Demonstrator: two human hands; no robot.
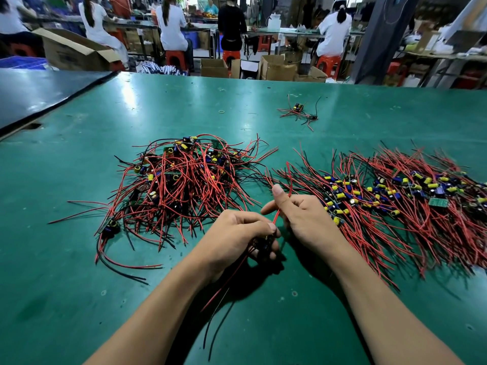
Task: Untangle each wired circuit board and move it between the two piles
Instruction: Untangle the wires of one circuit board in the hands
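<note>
Nearest the person, loose wires [224, 288] trail back from a circuit board [264, 245] gripped in the curled left hand [234, 233] over the desk [79, 285]. The right hand [305, 219], fingers closed and thumb raised, pinches one red wire [276, 217] running up and away from the board. The combed pile [395, 206] lies just beside the right hand, which is judged the nearer; the tangled pile [179, 185] lies beyond, to the left.

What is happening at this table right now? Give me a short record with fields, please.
left hand: grips a wired circuit board
right hand: pinches a red wire leading from that board
tangled pile: left of the hands
tidy pile: right of the hands, wires roughly parallel
stray bundle: farther back on the green table
</note>
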